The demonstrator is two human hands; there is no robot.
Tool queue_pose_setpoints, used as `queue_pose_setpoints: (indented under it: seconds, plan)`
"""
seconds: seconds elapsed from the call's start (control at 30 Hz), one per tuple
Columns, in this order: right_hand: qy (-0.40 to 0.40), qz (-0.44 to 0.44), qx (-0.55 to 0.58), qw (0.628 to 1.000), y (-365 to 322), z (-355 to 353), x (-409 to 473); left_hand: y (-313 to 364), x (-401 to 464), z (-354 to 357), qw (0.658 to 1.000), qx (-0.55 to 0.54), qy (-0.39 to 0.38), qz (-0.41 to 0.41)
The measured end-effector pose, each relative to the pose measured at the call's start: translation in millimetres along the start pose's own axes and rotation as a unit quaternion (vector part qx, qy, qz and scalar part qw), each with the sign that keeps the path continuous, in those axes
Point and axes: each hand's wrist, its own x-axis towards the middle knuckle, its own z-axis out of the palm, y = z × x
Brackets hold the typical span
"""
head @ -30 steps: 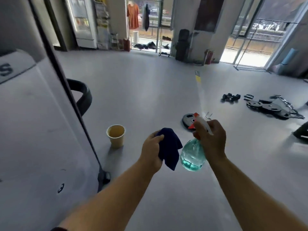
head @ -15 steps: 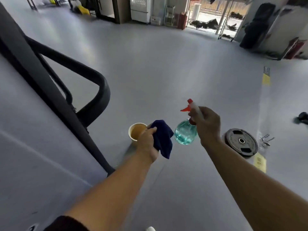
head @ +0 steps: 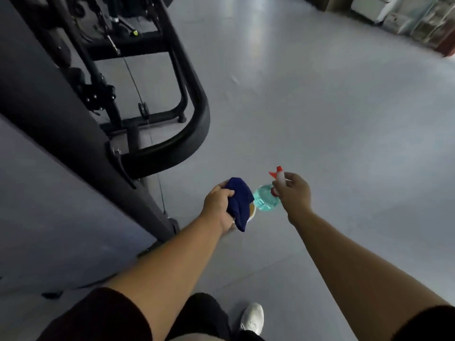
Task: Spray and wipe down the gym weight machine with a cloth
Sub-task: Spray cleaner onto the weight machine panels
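We have both hands out in front of us over the grey gym floor (head: pixel 344 119), and neither is on the weight machine (head: pixel 157 102) yet, whose black frame, curved base tube and thin cable (head: pixel 138 87) stand off to our left. Our left hand (head: pixel 218 201) has its fingers curled round a bunched navy cloth (head: pixel 240 200), a fold of it hanging down below the fist. Our right hand (head: pixel 294 193) grips the neck of a spray bottle (head: pixel 266 200), its clear belly holding teal liquid and its red trigger and nozzle (head: pixel 275 171) poking up above our fingers; the bottle sits just beside the cloth, nearly touching it. Directly below the cloth, a paper cup (head: pixel 252 212) stands on the floor, mostly hidden, only a sliver of its rim and tan contents showing. That cup is what we judge to be the main hazard: as we turn toward the machine, a swinging cloth tail or our white shoe (head: pixel 252 318) could knock it over. Where the nozzle points is hard to read, so a squeeze now might mist the floor and leave a slick patch where we step. Spraying too freely near the cable and pulley could also wet parts that are awkward to dry, and the dangling cloth might snag there
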Motion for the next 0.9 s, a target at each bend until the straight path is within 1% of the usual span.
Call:
queue_pose_setpoints:
  seconds: [0.1, 0.17, 0.3, 0.47, 0.6, 0.7, 0.8, 0.9]
  plan:
    - [-0.064, 0.053, 0.006, 0.996, 6, 13, 53, 0, 37, 17, 0.999, -0.024, 0.046, -0.006]
    - [-0.096, 0.09, -0.001, 0.991, 16, 26, 87, 1, 65, 28, 0.997, -0.046, 0.061, -0.019]
    - [-0.149, 0.13, -0.039, 0.979, 57, 53, 151, -1, 124, 39, 0.993, -0.073, 0.087, -0.03]
    - [-0.176, 0.178, -0.044, 0.967, 136, 95, 241, -17, 226, 41, 0.989, -0.076, 0.118, -0.047]
    - [-0.207, 0.222, -0.052, 0.951, 221, 138, 300, -50, 313, 35, 0.981, -0.095, 0.162, -0.054]
    - [-0.216, 0.223, -0.067, 0.948, 277, 162, 334, -74, 364, 29, 0.978, -0.1, 0.176, -0.048]
    - [-0.243, 0.217, -0.086, 0.942, 335, 184, 368, -99, 410, 23, 0.976, -0.104, 0.188, -0.033]
    - [-0.258, 0.212, -0.107, 0.936, 382, 205, 390, -125, 454, 12, 0.976, -0.113, 0.183, -0.017]
